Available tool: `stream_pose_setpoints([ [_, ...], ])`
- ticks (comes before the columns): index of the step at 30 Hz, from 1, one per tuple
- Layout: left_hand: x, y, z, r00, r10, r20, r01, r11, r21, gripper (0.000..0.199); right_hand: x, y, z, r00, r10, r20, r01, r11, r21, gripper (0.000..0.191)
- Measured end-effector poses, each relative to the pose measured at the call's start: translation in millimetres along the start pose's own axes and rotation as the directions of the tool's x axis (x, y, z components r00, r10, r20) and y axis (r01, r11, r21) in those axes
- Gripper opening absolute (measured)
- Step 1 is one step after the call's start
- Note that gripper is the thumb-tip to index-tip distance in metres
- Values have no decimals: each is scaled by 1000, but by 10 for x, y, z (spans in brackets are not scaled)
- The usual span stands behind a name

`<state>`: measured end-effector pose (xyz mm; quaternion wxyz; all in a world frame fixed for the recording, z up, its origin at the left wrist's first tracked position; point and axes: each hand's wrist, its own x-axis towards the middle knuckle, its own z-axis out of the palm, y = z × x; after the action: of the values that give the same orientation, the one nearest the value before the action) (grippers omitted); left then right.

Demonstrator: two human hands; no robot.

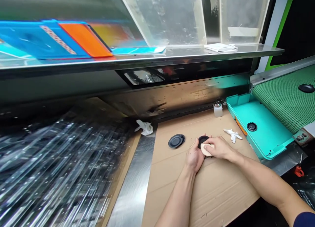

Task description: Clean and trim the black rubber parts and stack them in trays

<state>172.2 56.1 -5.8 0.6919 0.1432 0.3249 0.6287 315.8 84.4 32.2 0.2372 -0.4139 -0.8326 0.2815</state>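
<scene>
Cream foam pad [205,150] lies pinched in the right hand [220,148], its fingers closed over the pad and pressing it against a round black disc [203,140]. The left hand [195,158] cups that disc over a cardboard sheet [216,194], its fingers curled narrowly round the edge. The disc looks light and fairly stiff, though its material cannot be told. Its smooth face may prove slippery, so the rim seems the surest hold, while the pad looks soft enough to give under pressure.

The cardboard leaves room for moving toward 6 o'clock, and a steel strip [131,187] runs along its edge at 8 o'clock. At 10 o'clock, a black oval disc [176,141] lies well clear of the hands. A white cloth [232,135] lies at 2 o'clock, just short of a teal plastic tray [235,105] holding a small black disc [252,126]. A glass jar [218,109] stands at 1 o'clock. Farther out at 2 o'clock, another black disc [306,88] rests on a green mesh conveyor belt [283,102]. Beyond everything, a steel shelf [147,58] runs across the view.
</scene>
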Motion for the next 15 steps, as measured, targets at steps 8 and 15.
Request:
stream_pose_setpoints([
  [8,30,-65,4,999,36,-32,-35,999,38,29,54,-22,111,990,60,-125,-96,949,-300,35],
  [15,28,-71,12,997,72,-29,-70,996,49,27,83,-39,123,981,120,-152,-171,904,-392,39],
])
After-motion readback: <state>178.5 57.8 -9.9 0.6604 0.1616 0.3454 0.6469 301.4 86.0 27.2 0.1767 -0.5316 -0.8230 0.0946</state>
